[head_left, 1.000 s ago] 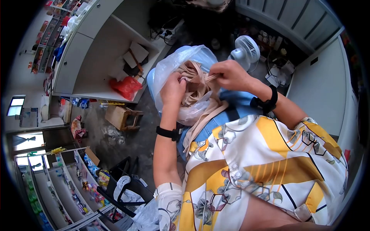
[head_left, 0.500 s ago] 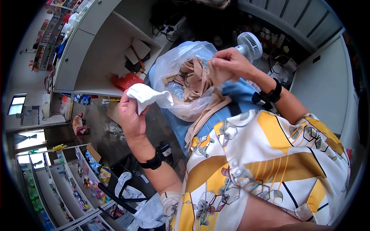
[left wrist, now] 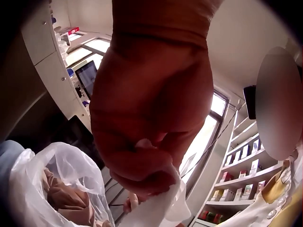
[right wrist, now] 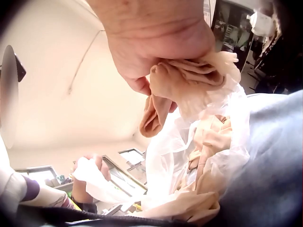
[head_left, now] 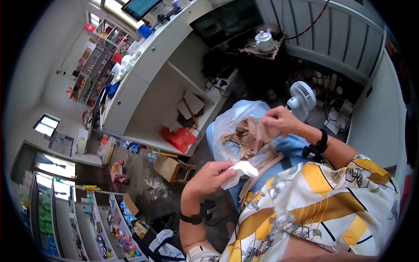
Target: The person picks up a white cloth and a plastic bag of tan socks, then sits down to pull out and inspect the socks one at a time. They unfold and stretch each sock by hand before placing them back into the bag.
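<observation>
In the head view, the left hand reached forward from a bent arm at the near side of a translucent plastic bag, its thumb and fingers closed on a white cloth that hung out past the fingertips. The right hand was bent at the wrist over the bag's far right side, the forearm coming in from the right, with the fingers curled and pinching beige cloth. More of that cloth lay bunched inside the bag, and a length of it trailed outside over the blue fabric on the person's lap. A white fan stood beyond the right hand. In the left wrist view, the left hand's fingers were curled inward, nearly closed round the white cloth, which drooped below them; the bag's opening lay to one side. In the right wrist view, the right hand arched above the bag, fingers folded round a doubled piece of the beige cloth; how tightly they pressed could not be told.
</observation>
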### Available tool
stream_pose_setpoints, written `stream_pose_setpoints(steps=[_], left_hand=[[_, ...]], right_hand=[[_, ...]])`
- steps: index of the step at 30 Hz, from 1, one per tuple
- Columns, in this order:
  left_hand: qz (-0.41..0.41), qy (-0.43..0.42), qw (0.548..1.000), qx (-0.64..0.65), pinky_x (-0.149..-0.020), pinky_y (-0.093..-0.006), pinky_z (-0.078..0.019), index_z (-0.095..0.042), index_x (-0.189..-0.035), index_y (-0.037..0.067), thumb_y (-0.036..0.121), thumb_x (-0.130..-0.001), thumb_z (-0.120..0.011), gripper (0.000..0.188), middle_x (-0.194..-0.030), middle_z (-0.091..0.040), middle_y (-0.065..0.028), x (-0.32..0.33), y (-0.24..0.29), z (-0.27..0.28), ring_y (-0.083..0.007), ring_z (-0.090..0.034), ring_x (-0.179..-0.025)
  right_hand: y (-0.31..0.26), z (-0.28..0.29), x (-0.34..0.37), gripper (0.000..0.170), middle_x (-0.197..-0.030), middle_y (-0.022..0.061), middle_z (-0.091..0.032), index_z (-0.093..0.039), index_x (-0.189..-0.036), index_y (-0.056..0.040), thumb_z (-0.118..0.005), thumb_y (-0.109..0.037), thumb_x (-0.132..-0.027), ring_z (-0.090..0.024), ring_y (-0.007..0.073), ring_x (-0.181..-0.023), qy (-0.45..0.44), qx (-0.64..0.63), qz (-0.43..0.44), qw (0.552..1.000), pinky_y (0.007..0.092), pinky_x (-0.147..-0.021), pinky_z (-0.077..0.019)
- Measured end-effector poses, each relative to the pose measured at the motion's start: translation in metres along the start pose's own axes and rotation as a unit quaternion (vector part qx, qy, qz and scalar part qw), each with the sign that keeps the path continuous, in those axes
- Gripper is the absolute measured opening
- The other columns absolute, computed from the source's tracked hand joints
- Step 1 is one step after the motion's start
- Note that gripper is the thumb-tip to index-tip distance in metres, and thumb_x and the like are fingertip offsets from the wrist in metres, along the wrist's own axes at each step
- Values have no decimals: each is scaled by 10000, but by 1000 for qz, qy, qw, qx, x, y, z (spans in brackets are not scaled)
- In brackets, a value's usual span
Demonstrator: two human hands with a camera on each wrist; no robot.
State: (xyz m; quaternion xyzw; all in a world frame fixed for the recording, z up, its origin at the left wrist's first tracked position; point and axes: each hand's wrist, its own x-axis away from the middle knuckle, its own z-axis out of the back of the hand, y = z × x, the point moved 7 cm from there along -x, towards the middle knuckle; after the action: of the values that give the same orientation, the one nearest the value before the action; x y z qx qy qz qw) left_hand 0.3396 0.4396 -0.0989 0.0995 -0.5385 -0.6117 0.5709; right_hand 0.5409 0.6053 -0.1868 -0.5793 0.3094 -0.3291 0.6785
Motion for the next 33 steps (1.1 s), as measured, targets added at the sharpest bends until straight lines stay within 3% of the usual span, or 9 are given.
stream_pose_setpoints(steps=[3, 8, 12, 18, 19, 22, 26, 27, 33], left_hand=[[-2, 33, 999, -5, -510, -263, -415, -647, -985, 7, 252, -980, -579, 255, -661, -572, -30, -10, 15, 4, -86, -518, -563], [-84, 130, 987, -43, -511, -250, -405, -654, -994, 0, 248, -980, -584, 258, -671, -576, 4, -34, 37, 13, -69, -498, -563], [-87, 228, 966, 80, -498, -209, -367, -661, -967, 3, 220, -980, -594, 227, -685, -571, 42, -35, 36, 26, -30, -467, -566], [-144, 353, 916, 127, -511, -170, -354, -630, -1157, 1, 125, -930, -656, 260, -842, -628, -2, -17, 23, 29, -10, -486, -614], [-147, 333, 919, 152, -569, -212, -438, -586, -1256, -4, 96, -915, -664, 364, -942, -662, -50, -17, 23, 21, -66, -562, -678], [-228, 300, 926, -2, -597, -189, -443, -545, -1314, 18, 130, -935, -654, 410, -972, -662, -39, -25, 28, 2, -66, -561, -707], [-222, 343, 907, -102, -608, -233, -450, -640, -1144, -19, 102, -921, -649, 254, -780, -633, -7, -23, 46, -5, -74, -537, -662], [-137, 324, 934, -68, -687, -321, -503, -649, -1089, -15, 94, -889, -657, 228, -834, -667, -191, -23, 41, -1, -207, -659, -747], [-36, 6, 993, -113, -690, -333, -499, -639, -1076, 5, 157, -888, -660, 242, -807, -658, -142, -29, 20, -40, -187, -628, -729]], right_hand=[[-8, -3, 5, 367, -809, 26, -662, -742, -961, -35, -636, -385, -931, -572, 92, -742, -25, -42, 18, 999, 256, -673, -479], [-62, -47, 26, 454, -1167, 79, -624, -623, -1287, -51, -551, -390, -993, -545, 126, -1029, -259, -139, 20, 956, 276, -913, -443], [-52, -71, 24, 342, -965, 34, -668, -668, -1163, -17, -594, -296, -978, -583, 97, -855, -352, -26, 22, 935, 276, -784, -482], [-66, -52, 10, 303, -868, 10, -660, -678, -1090, 10, -608, -260, -972, -577, 74, -786, -287, -80, 12, 955, 266, -702, -492], [-69, -52, 11, 309, -873, 9, -661, -678, -1093, 10, -609, -266, -972, -576, 72, -789, -288, -115, 9, 951, 266, -703, -495], [-74, -56, 10, 319, -892, 6, -664, -681, -1103, -1, -617, -283, -970, -579, 73, -804, -279, -123, 15, 952, 266, -715, -504], [-78, -50, 6, 302, -865, -7, -667, -698, -1036, 4, -640, -281, -956, -571, 57, -784, -231, -66, 44, 970, 244, -712, -494], [-76, -45, 3, 302, -857, -13, -667, -700, -1017, 8, -647, -282, -952, -565, 49, -772, -216, -60, 49, 973, 233, -709, -490], [-53, 17, -1, 232, -853, 11, -677, -716, -922, -14, -659, -238, -934, -588, 61, -744, -44, -215, -58, 974, 212, -671, -490]])
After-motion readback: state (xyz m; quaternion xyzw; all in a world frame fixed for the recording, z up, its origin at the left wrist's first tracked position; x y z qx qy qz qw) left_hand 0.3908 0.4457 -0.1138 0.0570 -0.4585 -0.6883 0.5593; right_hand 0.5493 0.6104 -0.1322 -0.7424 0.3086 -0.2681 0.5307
